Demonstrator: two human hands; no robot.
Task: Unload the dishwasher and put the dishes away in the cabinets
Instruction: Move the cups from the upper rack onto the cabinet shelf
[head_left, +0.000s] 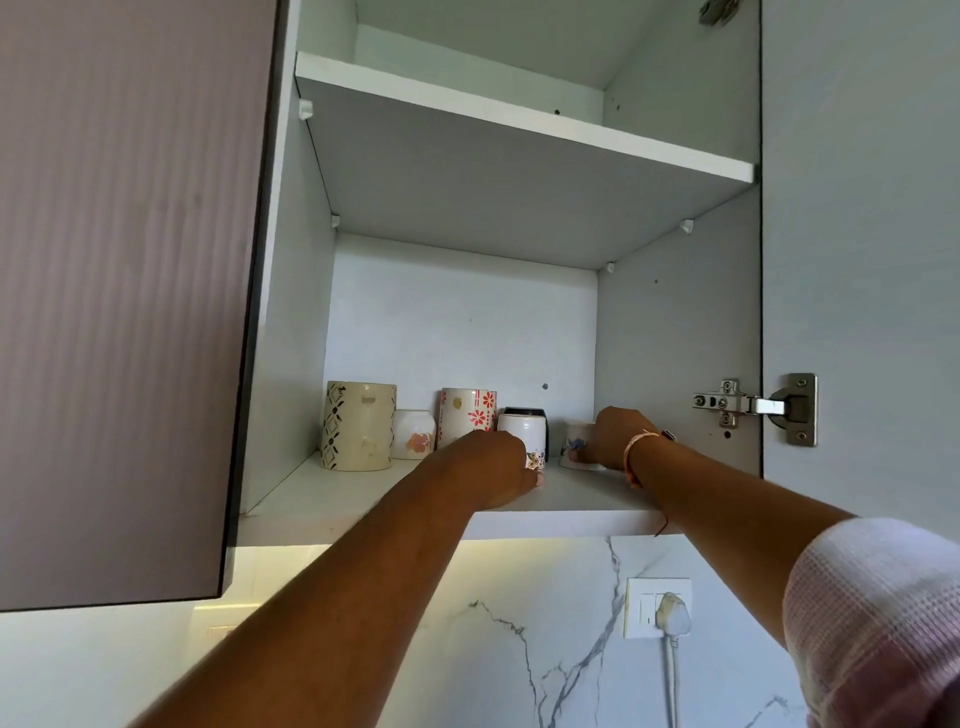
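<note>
Placement: left hand curls round white mug, right hand grips floral cup; seat both flat before releasing

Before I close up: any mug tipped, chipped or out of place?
Nothing stands out: no mug on the lower shelf looks tipped. The left hand holds a white floral mug, the right hand a small cup.

Count with me: six cups in there, cream mug, pink-flower cup, red-flower mug, dark mug, white mug, blue-flower cup, plus two shelves, lower shelf and upper shelf, and two hands, left hand, right hand.
</note>
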